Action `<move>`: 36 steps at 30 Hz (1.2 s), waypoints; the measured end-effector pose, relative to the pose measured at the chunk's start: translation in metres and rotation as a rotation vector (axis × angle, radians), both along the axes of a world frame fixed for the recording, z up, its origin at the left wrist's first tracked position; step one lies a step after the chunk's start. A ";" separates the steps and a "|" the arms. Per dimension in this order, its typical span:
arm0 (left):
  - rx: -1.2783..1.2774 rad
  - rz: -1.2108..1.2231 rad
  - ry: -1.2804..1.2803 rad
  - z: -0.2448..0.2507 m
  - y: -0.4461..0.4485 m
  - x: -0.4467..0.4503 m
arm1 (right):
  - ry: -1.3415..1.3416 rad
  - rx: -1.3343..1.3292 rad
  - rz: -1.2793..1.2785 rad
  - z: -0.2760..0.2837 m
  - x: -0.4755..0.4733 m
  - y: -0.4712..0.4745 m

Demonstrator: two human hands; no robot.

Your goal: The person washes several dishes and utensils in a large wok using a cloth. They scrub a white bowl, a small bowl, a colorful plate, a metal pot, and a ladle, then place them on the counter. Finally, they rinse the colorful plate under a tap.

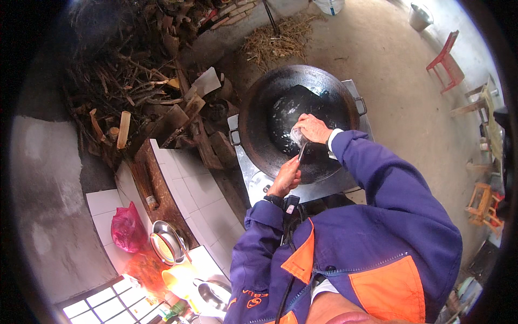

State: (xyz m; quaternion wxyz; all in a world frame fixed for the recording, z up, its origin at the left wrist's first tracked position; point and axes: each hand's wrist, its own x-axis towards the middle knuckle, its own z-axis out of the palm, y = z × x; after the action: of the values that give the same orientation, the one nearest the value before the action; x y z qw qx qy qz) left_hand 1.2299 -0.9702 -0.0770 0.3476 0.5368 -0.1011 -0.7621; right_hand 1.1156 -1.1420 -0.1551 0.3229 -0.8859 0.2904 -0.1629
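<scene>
A large dark wok (259, 121) with two side handles rests on a metal-topped stand (247, 166), with water (283, 107) in its bottom. My left hand (286, 176) grips the metal handle of a utensil (302, 151) over the wok's near side. Over the water, my right hand (311, 128) holds a pale, crumpled cloth or scrubber (297, 135) against the utensil's far end. That end is hidden under the cloth and fingers, so its kind cannot be told.
Firewood and branches (141, 89) are heaped at the left. A tiled counter (194, 182) carries a bundled whisk brush (145, 186), metal bowls (168, 243) and a pink plastic bag (128, 227). Straw (279, 42) lies beyond the wok. A red chair (445, 62) and a metal bucket (420, 17) stand at the right.
</scene>
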 end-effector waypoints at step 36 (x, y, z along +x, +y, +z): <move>-0.034 0.218 -0.067 -0.039 0.000 0.019 | 0.000 -0.191 0.121 0.019 0.016 0.055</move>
State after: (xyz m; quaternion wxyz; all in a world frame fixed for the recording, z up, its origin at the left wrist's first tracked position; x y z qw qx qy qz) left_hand 1.2489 -0.9697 -0.1164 0.4340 0.5639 -0.0668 -0.6995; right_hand 1.1317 -1.0873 -0.1357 0.2464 -0.9285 0.2198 -0.1699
